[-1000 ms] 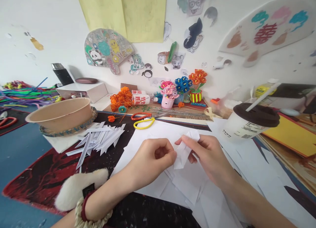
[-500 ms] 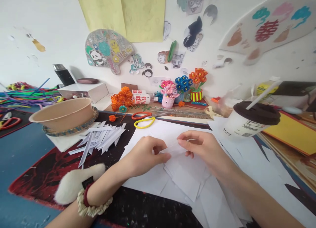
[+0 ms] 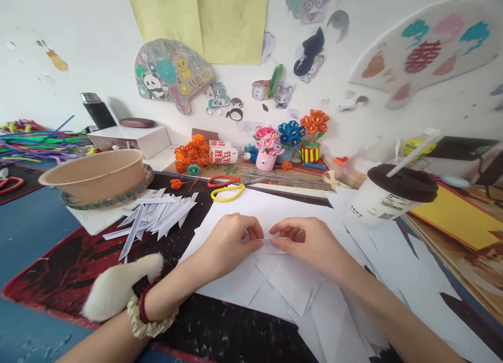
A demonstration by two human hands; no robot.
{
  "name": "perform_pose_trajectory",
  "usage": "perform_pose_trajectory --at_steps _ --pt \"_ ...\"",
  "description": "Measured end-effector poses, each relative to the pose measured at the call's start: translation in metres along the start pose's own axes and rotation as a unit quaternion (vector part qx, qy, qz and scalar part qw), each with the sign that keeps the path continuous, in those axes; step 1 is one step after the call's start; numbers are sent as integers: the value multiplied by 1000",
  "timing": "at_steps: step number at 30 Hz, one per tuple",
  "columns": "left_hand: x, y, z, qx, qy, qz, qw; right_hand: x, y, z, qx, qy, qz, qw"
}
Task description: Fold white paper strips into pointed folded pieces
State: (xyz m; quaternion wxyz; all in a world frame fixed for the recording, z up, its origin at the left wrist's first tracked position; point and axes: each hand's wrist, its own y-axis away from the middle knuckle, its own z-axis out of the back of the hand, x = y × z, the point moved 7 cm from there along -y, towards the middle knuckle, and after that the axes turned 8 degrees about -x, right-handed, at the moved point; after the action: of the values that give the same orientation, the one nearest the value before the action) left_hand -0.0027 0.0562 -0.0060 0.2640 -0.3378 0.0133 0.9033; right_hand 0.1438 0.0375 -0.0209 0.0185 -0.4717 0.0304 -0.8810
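Between my two hands is a small folded strip of white paper [image 3: 272, 244], pinched at both ends. My left hand [image 3: 234, 243] grips its left end between thumb and fingers. Thumb and fingertips of my right hand [image 3: 308, 242] close on its right end, and the fingers partly hide the strip. Beneath lie loose white paper pieces [image 3: 291, 284] on larger white sheets [image 3: 223, 219]. To the left is a heap of folded white paper strips [image 3: 161, 213]. Scissors with red and yellow handles [image 3: 228, 194] rest beyond my hands.
A tan basin [image 3: 98, 174] stands at the left, near a white fuzzy object [image 3: 118, 292] beside my left wrist. On the right is a lidded cup with a straw [image 3: 387, 200]. Pipe-cleaner flowers [image 3: 269, 148] line the back by the wall. A dark mat [image 3: 236, 326] lies underneath.
My right hand has moved left and slightly down, closer to my left hand, and its fingers now pinch the paper strip. The whole view has shifted slightly.
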Motion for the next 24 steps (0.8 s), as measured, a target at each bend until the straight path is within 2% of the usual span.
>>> perform_pose_trajectory --at_steps 6,12,15,19,24 --pt "-10 4 0 2 -34 -39 999 11 2 -5 25 80 82 993" --pt "-19 10 0 16 -126 -97 987 22 12 -6 92 107 167 976" --pt "-22 14 0 18 -181 -130 975 25 18 -5 93 154 221 959" --pt "-24 18 0 54 -226 -155 960 31 27 -5 103 231 300 920" --pt "-30 22 -1 60 -257 -225 938 33 29 -5 121 271 308 904"
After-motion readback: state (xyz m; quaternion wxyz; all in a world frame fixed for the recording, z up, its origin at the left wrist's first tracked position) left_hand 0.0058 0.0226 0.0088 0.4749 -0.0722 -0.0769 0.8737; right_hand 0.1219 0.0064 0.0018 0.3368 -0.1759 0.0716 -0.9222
